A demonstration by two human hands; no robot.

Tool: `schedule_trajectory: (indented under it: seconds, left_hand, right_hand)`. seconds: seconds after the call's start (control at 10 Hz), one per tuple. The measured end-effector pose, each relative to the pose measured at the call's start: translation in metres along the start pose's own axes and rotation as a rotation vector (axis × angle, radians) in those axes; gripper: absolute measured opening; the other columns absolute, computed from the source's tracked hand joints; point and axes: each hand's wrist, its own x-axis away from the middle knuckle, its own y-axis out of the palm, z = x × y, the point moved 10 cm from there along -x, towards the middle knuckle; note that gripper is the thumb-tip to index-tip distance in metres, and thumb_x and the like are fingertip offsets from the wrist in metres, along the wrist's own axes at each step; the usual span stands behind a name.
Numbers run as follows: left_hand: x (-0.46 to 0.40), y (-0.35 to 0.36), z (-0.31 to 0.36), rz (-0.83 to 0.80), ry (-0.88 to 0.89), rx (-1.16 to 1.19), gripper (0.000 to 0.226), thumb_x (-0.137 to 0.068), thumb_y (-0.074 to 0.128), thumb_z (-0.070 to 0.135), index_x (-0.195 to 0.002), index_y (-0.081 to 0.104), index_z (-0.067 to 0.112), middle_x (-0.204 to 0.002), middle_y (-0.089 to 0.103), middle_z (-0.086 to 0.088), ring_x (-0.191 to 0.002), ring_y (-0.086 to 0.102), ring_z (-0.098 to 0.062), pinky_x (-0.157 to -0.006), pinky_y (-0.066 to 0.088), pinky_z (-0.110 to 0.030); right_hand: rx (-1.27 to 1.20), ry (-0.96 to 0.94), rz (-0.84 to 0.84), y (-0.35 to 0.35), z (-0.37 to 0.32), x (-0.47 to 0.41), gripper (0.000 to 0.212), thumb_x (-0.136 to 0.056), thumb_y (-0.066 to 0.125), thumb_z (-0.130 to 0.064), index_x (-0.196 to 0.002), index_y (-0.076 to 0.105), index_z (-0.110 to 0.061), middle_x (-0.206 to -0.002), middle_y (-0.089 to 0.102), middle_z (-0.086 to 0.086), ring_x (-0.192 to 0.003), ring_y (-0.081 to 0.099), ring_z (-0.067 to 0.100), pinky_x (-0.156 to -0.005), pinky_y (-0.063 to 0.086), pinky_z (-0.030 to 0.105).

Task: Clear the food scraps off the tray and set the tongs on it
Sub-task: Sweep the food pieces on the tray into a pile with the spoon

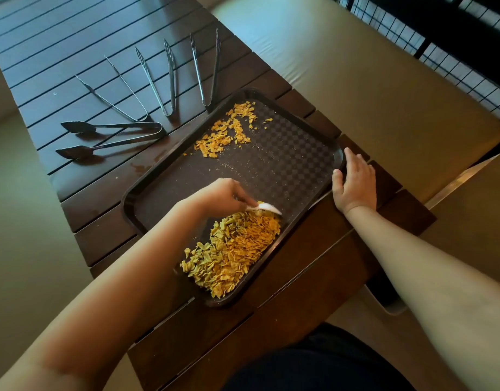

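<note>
A dark brown tray [285, 153] lies on a slatted wooden table. A big heap of yellow food scraps [232, 249] sits at the tray's near corner, and a smaller scatter of scraps [229, 131] lies at its far end. My left hand [220, 196] is shut on a white plastic scraper [267, 208], whose blade touches the top of the big heap. My right hand [354, 183] rests flat on the tray's right rim, fingers apart. Several metal tongs [164, 80] lie on the table beyond the tray, one dark pair [110, 136] to the left.
The dark slatted table [73, 66] runs away from me; its near end [271, 320] is under the tray. A beige cushioned surface [342, 66] lies to the right, with a black wire grid [440, 38] behind it. A bin opening [390, 303] shows below the table's right edge.
</note>
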Motion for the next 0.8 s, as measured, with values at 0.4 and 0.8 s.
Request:
schedule_trajectory:
  seconds: [0.4,0.8]
  left_hand:
    - [-0.019,-0.008,0.014,0.155,0.056,-0.028,0.027,-0.092,0.054,0.021,-0.116,0.064,0.029,-0.086,0.043,0.009,-0.074,0.043,-0.005,-0.063,0.037,-0.016]
    - [0.041,-0.063,-0.111,0.848,-0.383,0.672,0.030,-0.093,0.054,0.015,-0.122,0.062,0.016,-0.107,0.063,-0.005,-0.050,0.041,-0.005,-0.037,0.033,-0.011]
  right_hand:
    - [-0.008,0.004,-0.001,-0.003,-0.002,0.001,0.065,-0.090,0.022,-0.044,-0.147,0.028,-0.013,-0.151,0.033,0.011,-0.142,0.023,0.026,-0.117,0.013,0.042]
    - [-0.014,0.001,0.004,-0.003,-0.002,0.000,0.065,-0.090,0.023,-0.043,-0.147,0.028,-0.012,-0.151,0.033,0.010,-0.142,0.023,0.026,-0.116,0.013,0.041]
